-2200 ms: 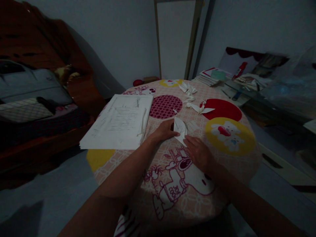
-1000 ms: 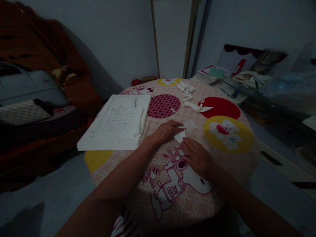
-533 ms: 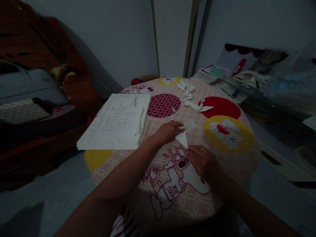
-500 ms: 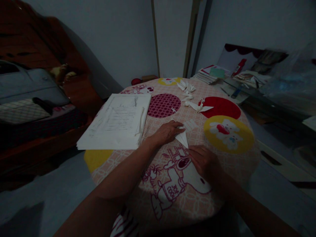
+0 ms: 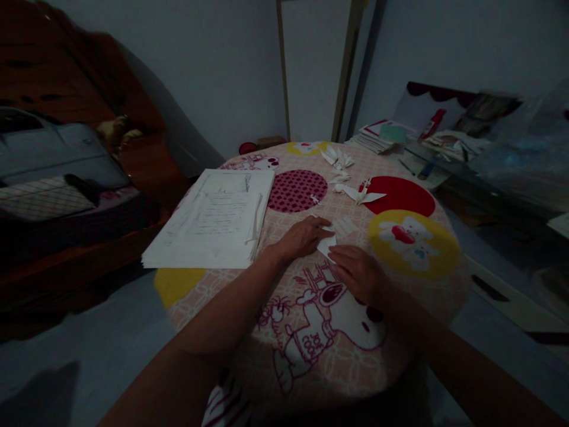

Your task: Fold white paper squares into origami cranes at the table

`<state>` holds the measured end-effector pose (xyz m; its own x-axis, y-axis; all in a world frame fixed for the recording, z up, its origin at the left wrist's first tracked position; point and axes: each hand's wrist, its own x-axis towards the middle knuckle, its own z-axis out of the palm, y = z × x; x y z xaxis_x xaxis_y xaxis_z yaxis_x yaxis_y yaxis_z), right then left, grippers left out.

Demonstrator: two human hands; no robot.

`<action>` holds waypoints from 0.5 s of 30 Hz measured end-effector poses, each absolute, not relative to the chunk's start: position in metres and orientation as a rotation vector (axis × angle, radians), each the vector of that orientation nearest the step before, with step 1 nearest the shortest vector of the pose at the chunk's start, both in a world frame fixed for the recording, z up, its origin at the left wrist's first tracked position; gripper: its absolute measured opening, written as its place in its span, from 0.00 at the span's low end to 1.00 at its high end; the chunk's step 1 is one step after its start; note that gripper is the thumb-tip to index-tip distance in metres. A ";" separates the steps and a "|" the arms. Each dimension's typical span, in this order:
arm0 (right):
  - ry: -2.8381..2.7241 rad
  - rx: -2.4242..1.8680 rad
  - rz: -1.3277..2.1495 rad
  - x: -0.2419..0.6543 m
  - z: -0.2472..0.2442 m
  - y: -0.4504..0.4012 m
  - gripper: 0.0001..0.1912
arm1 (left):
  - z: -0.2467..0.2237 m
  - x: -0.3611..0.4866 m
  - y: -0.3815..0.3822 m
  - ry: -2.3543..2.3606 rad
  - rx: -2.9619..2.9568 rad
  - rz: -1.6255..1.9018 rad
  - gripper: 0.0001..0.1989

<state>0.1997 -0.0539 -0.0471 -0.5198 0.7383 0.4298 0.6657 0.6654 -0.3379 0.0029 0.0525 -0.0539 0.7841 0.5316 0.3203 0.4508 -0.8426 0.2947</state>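
Dim room, round table (image 5: 427,308) with a cartoon-print tablecloth (image 5: 311,332). Both my hands sit near the table's middle on a small folded white paper (image 5: 328,243). My left hand (image 5: 303,236) lies palm down, fingers mostly flat and slightly curled, fingertips pressing the paper's far-left edge. My right hand (image 5: 359,274) is also palm down, fingers extended and close together, tips on the paper's near-right side. Neither hand pinches or lifts it; the paper stays flat against the cloth between the two hands, mostly covered, only a small white patch showing. Exact fold shape: cannot tell, too dark and too hidden.

Left of my left hand, a thick stack of printed sheets (image 5: 213,222) lies on the table, its near corner hanging over the edge. Beyond the hands, a dark red dotted circle (image 5: 297,190) in the cloth print, then a solid red circle (image 5: 400,196) and a yellow circle with a bear figure (image 5: 413,243) to the right. Several finished folded paper pieces (image 5: 340,160) sit near the far edge, another winged one (image 5: 360,194) touching the solid red circle. Right of the table, a cluttered shelf with books and papers (image 5: 386,135). Left side, a wooden bed frame with bedding (image 5: 53,178), blurred.
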 end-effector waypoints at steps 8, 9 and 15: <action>-2.374 -1.113 0.073 0.200 -0.068 -0.028 0.15 | -0.058 -0.009 0.068 0.675 2.526 0.812 0.24; -2.366 -1.107 0.068 0.200 -0.069 -0.029 0.15 | -0.058 -0.012 0.072 0.699 2.472 0.842 0.25; -2.347 -1.107 0.092 0.200 -0.066 -0.033 0.15 | -0.058 -0.027 0.085 0.810 2.188 0.828 0.20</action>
